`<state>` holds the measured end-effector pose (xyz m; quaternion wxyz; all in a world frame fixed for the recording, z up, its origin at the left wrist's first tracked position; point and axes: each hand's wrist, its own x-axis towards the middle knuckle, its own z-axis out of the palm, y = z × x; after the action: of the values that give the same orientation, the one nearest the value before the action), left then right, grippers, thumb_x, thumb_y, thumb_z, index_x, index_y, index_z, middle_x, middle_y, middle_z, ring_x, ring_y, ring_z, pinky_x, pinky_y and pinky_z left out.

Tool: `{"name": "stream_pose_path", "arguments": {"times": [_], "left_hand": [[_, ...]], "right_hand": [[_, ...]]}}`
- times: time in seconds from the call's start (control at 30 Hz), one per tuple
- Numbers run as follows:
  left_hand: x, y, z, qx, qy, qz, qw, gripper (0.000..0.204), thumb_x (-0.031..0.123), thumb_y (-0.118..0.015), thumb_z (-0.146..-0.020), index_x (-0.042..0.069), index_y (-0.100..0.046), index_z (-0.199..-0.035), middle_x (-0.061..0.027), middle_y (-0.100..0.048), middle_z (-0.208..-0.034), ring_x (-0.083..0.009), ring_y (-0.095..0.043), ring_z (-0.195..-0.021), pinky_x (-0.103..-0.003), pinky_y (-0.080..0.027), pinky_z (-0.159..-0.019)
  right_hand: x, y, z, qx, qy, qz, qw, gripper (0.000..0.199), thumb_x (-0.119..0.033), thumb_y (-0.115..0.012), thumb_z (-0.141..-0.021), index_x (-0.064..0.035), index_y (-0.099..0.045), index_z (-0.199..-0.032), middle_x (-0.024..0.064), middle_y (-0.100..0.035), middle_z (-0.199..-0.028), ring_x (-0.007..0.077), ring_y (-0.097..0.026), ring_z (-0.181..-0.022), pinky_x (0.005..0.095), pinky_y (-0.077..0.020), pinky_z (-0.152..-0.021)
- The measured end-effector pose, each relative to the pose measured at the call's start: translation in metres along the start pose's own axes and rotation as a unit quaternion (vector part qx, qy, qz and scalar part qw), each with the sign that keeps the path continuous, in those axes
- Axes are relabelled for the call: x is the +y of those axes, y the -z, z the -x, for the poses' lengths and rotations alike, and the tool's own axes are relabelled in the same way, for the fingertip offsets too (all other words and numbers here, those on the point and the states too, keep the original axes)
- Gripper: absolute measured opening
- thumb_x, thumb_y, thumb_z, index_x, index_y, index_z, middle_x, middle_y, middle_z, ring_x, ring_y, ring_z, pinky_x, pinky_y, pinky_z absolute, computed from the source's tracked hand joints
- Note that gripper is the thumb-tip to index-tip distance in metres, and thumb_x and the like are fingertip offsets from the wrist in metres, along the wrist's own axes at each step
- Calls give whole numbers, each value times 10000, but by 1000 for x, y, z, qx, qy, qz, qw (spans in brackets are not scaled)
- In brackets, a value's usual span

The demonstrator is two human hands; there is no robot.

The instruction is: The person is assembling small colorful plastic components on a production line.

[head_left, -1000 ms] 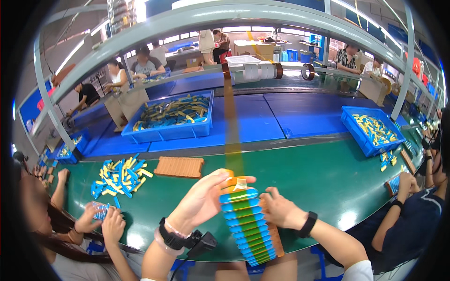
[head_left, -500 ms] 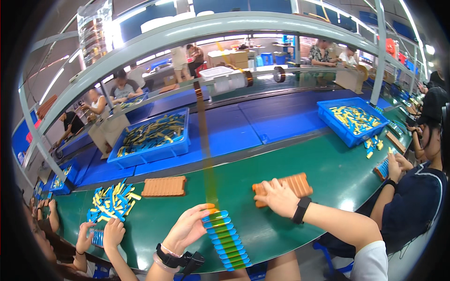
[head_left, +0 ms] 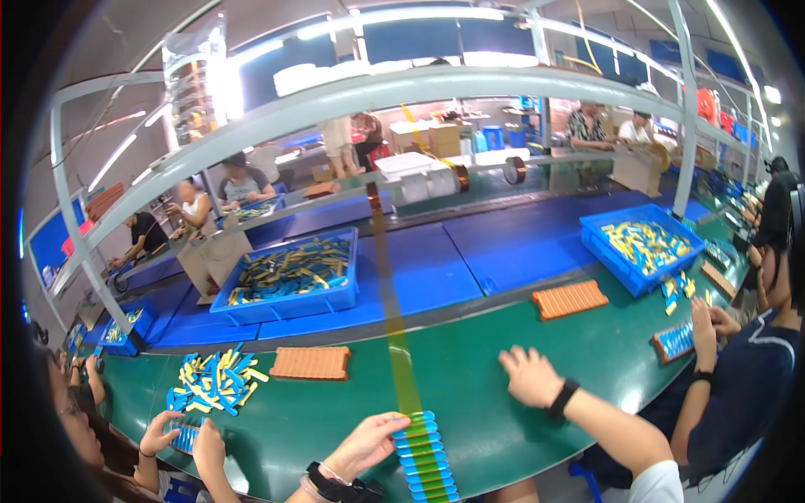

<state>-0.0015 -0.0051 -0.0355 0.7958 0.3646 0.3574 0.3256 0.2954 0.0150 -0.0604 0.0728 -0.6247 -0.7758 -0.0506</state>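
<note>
My left hand (head_left: 369, 446) pinches the upper edge of a row of blue strips (head_left: 416, 473) lying side by side, joined by a yellow-amber tape. That tape (head_left: 396, 345) runs up from the row to a dark roll (head_left: 374, 198) on the rail above the bench. To the right, my right hand (head_left: 532, 379) is over the green tabletop, fingers apart, holding nothing. Beyond it, at the far side of the table, lies an orange grooved block (head_left: 572, 299). A second orange grooved block (head_left: 309, 363) is left of the tape.
A pile of loose blue and yellow strips (head_left: 215, 381) lies at left. Blue bins of strips, one left (head_left: 289, 312) and one right (head_left: 644, 277), stand at the table's far side. Co-workers' hands (head_left: 183, 440) work close on my left, others (head_left: 709, 331) on my right.
My right hand has let go of the orange block, which now lies farther back and to the right. My left hand still holds the taped row. The whole view has shifted slightly.
</note>
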Motion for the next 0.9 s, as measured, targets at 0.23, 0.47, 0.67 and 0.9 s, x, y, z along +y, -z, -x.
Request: {"name": "stream_pose_path", "arguments": {"times": [0.23, 0.47, 0.67, 0.9], "left_hand": [[-19, 21, -22, -26, 42, -34, 998, 79, 112, -492, -850, 36, -503, -863, -46, -547, -872, -123, -529, -828, -268, -438, -769], [-25, 23, -24, -35, 44, -61, 997, 123, 134, -501, -848, 23, -503, -900, -44, -540, -881, -118, -537, -826, -250, -448, -749], [-28, 25, -27, -54, 17, -63, 996, 101, 123, -488, -856, 25, -483, -880, -48, -539, -890, -103, -538, -824, -234, -456, -753], [-30, 34, -33, -37, -43, -16, 998, 124, 93, -524, -827, -11, -504, -890, -87, -559, -850, -147, -552, -768, -267, -461, -658]], "right_hand": [[-89, 29, 54, -198, 114, 0, 974, 571, -408, -438, -819, -127, -275, -1289, 203, -218, -1328, 454, -213, -1196, 596, -253, -902], [-110, 31, 111, -107, 61, -119, 985, 572, -315, -497, -789, -88, -297, -1274, 180, -236, -1331, 383, -186, -1229, 541, -170, -969], [-122, 25, 123, -48, 12, -140, 989, 529, -278, -474, -809, -112, -304, -1282, 140, -229, -1348, 323, -157, -1260, 471, -102, -1014], [-115, 13, 113, -10, 28, -164, 986, 521, -420, -427, -832, -189, -313, -1285, 85, -236, -1359, 305, -189, -1255, 483, -117, -1006]]}}
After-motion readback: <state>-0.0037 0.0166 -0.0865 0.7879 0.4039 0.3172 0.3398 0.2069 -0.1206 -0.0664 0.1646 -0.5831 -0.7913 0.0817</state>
